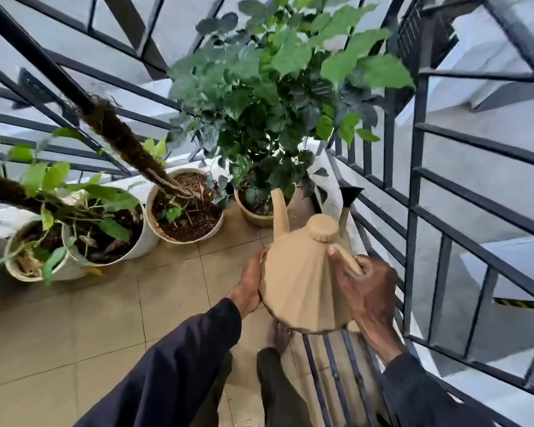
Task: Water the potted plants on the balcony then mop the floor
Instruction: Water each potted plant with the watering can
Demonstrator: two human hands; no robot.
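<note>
Right fingers (363, 267): curled round the can (302, 282) handle.
Left fingers (256, 264): straight, pressed to the can's side.
Can: one, between both hands.
Pots (151, 217): three, ahead-left of fingers.

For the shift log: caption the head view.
Right hand grips the tan watering can by its handle, left hand steadies its side, spout toward the brown pot.

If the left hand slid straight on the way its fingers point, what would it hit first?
The left hand, flat against the watering can, would probably reach the brown pot ahead, though depth is unclear.
</note>
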